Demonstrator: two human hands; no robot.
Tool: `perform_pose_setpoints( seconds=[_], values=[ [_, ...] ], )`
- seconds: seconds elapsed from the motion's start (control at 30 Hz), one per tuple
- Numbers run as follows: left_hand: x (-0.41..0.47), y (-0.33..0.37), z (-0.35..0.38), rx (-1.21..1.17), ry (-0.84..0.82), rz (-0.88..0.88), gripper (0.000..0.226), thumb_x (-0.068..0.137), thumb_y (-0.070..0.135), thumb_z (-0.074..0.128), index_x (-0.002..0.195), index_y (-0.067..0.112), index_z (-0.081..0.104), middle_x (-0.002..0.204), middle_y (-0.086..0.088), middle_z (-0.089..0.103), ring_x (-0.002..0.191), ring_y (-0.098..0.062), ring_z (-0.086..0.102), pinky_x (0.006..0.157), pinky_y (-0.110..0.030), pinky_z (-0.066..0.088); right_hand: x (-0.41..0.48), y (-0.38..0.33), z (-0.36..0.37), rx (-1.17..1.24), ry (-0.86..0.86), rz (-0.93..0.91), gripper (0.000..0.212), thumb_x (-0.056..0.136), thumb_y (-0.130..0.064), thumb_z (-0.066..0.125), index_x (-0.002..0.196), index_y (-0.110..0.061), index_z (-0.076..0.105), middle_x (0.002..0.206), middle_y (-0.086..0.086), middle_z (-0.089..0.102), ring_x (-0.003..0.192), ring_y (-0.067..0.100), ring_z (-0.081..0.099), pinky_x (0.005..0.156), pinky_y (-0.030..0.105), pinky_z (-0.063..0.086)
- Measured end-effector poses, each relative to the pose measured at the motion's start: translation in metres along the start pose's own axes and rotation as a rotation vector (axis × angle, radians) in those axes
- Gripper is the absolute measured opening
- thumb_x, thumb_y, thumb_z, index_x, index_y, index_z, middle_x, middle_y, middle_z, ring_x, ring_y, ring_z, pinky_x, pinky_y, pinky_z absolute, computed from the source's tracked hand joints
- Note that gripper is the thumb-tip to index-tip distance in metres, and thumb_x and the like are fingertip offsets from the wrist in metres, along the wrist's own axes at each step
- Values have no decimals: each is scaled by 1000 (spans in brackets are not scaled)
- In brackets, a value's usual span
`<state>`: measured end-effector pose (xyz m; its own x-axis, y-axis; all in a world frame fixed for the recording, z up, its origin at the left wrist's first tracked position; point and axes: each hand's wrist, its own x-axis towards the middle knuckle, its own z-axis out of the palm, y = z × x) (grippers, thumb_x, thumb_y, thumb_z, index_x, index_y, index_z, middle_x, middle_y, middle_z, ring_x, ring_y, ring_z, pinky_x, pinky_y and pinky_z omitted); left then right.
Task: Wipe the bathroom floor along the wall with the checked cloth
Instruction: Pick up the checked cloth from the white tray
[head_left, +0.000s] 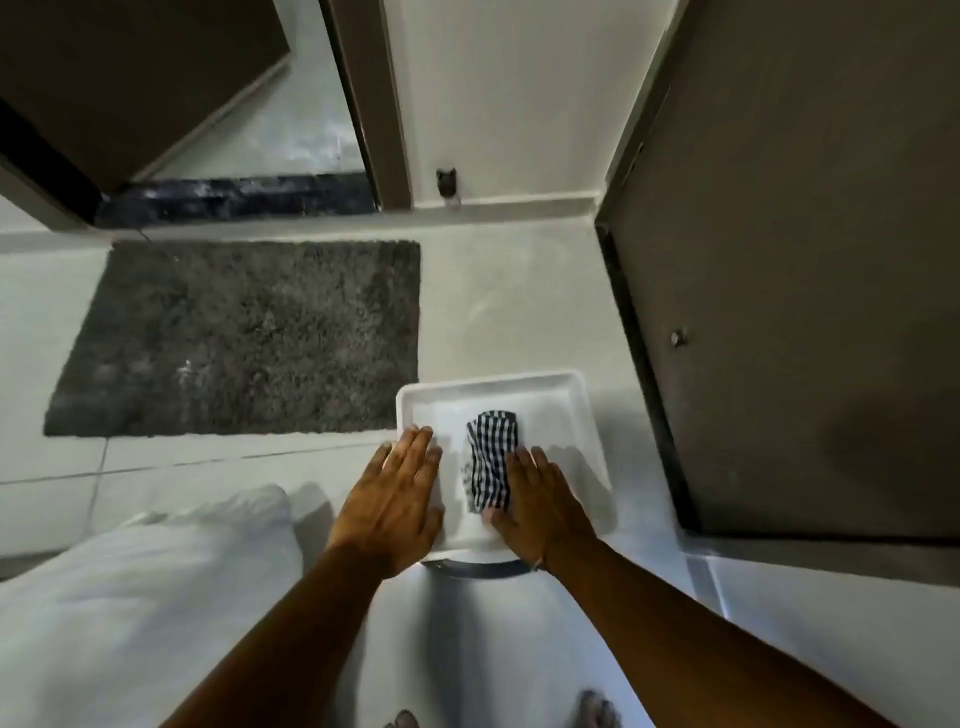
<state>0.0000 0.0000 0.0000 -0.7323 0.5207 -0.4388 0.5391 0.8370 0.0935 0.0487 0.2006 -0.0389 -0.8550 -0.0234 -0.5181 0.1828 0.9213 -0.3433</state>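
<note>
The checked cloth (491, 457), dark blue and white, lies folded in a white tray (493, 384) in front of me. My left hand (395, 499) rests flat over the tray's left rim with fingers stretched out, holding nothing. My right hand (540, 504) lies flat in the tray just right of the cloth. Its thumb touches the cloth's near end without gripping it. The light tiled floor (509, 301) runs to the white wall (498, 104) and its skirting ahead.
A dark grey shaggy mat (244, 338) lies left of the tray before a doorway with a dark threshold (234, 200). A brown door (805, 312) stands open on the right. White bedding (130, 597) fills the lower left. A round dark-rimmed object (467, 569) sits under the tray.
</note>
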Motion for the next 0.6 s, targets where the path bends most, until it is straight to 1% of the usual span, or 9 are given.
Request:
perform_pose_setpoints(
  seconds=[0.1,0.13,0.23,0.3,0.33,0.4,0.47,0.53,0.6],
  values=[
    [20,-2,44,10,-12,-5,80,90,52,-1,156,8,-3,166,-15,-10,154,-29,-9,126,-44,-4,34,5,39,-64,65,-6,92,90,-56,46,151,-10,-5,162,12,-9,149,27,-10,122,42,-4],
    [27,-3,53,7,3,-7,82,88,54,-5,156,8,-2,166,-15,-9,155,-28,-8,127,-44,-3,44,6,46,-69,78,-15,97,88,-58,49,151,-9,-7,162,12,-12,148,28,-12,122,42,-4],
    [41,-6,70,16,26,4,79,93,54,2,156,8,0,167,-15,-5,155,-28,-6,127,-46,2,60,8,66,-42,78,-21,107,84,-51,62,150,-7,-9,161,13,-17,148,28,-15,122,39,-4],
    [51,-6,73,28,45,-4,75,97,52,12,156,7,2,167,-16,-3,155,-29,-5,127,-46,1,64,6,71,-5,96,-6,103,86,-39,65,150,-6,-7,161,13,-15,148,27,-13,121,36,2],
    [54,-6,73,27,59,-19,75,97,51,13,156,6,3,167,-17,-1,155,-29,-4,127,-46,0,66,6,72,11,108,4,97,88,-32,64,151,-6,-6,161,13,-14,149,27,-12,121,36,8],
    [58,-2,74,19,105,-23,76,95,50,13,156,5,6,167,-19,2,155,-31,-2,127,-47,-1,70,5,69,-3,116,-3,78,95,-16,52,151,-7,-1,162,13,-9,149,28,-4,118,41,26],
    [58,4,74,20,147,-13,75,95,48,17,155,4,10,166,-20,6,155,-33,2,126,-48,1,74,10,61,-66,128,-31,65,96,-4,43,151,-8,8,163,14,2,149,30,10,112,44,36],
    [57,9,73,4,174,-5,74,95,47,19,155,3,14,166,-21,9,155,-33,5,126,-48,3,77,15,52,-76,145,-57,61,94,-1,45,150,-10,21,161,14,15,143,32,28,107,44,42],
    [54,11,70,-1,165,-4,76,93,47,13,155,4,14,166,-20,7,155,-33,3,126,-47,2,78,18,44,-49,162,-75,57,92,-1,50,145,-12,34,157,12,29,135,34,42,105,45,44]
  ],
)
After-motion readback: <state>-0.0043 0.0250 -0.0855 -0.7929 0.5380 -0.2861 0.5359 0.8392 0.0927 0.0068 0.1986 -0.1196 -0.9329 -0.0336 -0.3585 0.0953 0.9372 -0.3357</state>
